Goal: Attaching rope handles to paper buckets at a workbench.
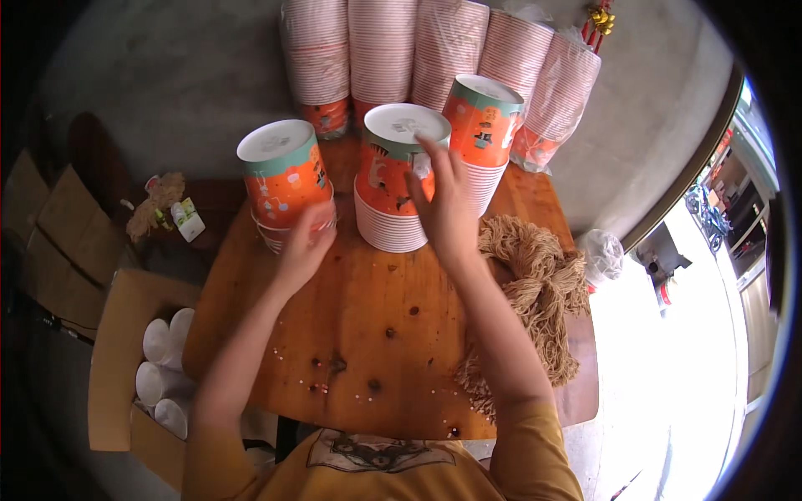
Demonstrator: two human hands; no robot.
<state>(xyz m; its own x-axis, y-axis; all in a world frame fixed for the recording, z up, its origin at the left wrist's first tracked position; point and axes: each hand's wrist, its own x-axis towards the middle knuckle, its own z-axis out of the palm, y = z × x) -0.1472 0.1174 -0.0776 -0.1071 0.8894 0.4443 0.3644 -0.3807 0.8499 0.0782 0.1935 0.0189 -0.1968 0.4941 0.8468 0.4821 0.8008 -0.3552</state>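
Three upside-down stacks of orange paper buckets with green bands and white bases stand on the wooden table. My left hand [306, 240] is at the near right side of the left stack [280, 188], by its lower rims, fingers slightly bent and nothing visible in them. In front of the middle stack [386, 188], my right hand [443, 196] is raised with fingers apart, covering part of that stack's right side. Whether it touches the bucket cannot be told. The right stack [484, 138] stands just behind my right hand.
Tall plastic-wrapped bucket stacks [380, 54] line the wall. A bundle of tan cord [535, 292] lies at the table's right, beside my right forearm. An open cardboard box [125, 334] with white cups [150, 384] stands left of the table [351, 326]. Small white and pink bits dot the tabletop.
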